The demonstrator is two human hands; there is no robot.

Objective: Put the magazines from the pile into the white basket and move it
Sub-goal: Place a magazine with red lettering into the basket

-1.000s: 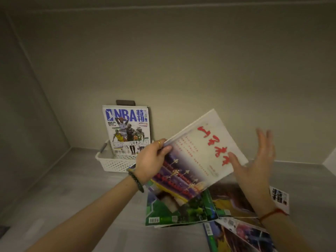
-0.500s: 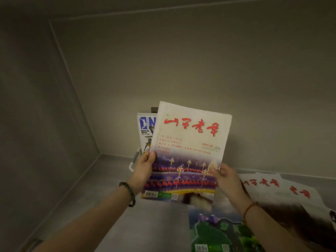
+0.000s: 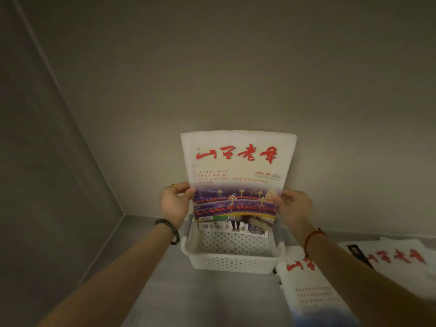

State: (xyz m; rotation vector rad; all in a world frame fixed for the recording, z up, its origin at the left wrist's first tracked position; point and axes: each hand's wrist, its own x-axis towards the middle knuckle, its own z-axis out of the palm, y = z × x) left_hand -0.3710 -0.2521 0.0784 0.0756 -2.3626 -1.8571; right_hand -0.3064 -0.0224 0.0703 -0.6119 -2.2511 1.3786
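Two hands, left hand (image 3: 175,202) and right hand (image 3: 293,206), pinch a thin, floppy white magazine with red title (image 3: 237,172) at its side edges, upright above the white perforated plastic basket (image 3: 232,260); light, likely to bend.

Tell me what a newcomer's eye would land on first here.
First, the white magazine with red brush lettering, held upright at centre by the left hand and right hand on its side edges. Just below it sits the white perforated plastic basket, with another magazine standing at its back. More white magazines with red lettering lie flat to the right.
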